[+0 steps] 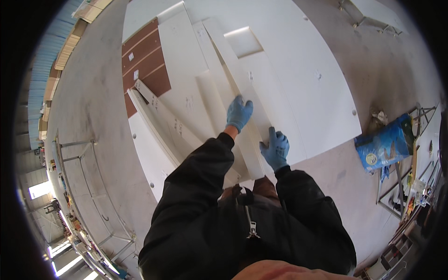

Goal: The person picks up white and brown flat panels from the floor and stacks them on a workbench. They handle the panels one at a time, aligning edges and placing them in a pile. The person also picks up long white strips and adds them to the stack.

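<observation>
Right hand (275, 149): our blue-gloved fingers grip the near end of a long white panel (242, 88).
Left hand (239, 112): flat, fingers spread, on that panel.
Panel: atop stacked white boards (308, 79) on the floor (88, 98).

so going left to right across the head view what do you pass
metal frame rack → brown panel → left hand in a blue glove, on a long white board → right hand on the board's near end → blue bag
</observation>
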Motion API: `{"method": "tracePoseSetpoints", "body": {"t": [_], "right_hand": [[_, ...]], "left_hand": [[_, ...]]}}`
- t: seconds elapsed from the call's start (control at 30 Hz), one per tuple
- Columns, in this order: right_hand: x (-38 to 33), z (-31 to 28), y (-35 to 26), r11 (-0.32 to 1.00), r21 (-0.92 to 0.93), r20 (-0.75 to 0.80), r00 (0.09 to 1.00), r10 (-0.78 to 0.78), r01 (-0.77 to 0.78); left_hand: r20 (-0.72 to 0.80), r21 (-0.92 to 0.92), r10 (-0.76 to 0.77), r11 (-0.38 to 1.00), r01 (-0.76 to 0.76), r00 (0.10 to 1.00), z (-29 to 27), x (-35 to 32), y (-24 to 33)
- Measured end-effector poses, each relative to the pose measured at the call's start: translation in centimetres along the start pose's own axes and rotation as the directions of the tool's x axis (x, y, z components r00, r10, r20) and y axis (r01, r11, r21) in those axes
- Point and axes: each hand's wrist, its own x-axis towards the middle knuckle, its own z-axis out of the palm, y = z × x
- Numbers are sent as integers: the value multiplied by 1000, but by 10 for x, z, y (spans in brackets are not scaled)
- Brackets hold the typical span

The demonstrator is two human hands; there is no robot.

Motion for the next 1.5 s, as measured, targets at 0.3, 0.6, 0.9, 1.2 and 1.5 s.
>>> {"method": "tracePoseSetpoints", "body": {"t": [0.3, 0.6, 0.9, 1.2, 1.5], "right_hand": [[-15, 12, 6, 996, -50, 81, 994, -71, 75], [-74, -29, 47, 980, 170, -204, 970, 135, -101], [-151, 9, 35, 567, 292, 271, 635, 723, -770], [-163, 42, 22, 198, 582, 491, 535, 688, -788], [-165, 39, 13, 306, 496, 459, 544, 702, -813]], "left_hand": [[249, 509, 522, 646, -568, 816, -6, -12, -4], [394, 548, 524, 525, -651, 755, 10, -26, -35], [427, 569, 543, 460, -682, 723, 9, -26, -36], [432, 538, 562, 467, -702, 705, 8, -34, -42], [430, 542, 564, 464, -701, 705, 4, -43, -44]]}}
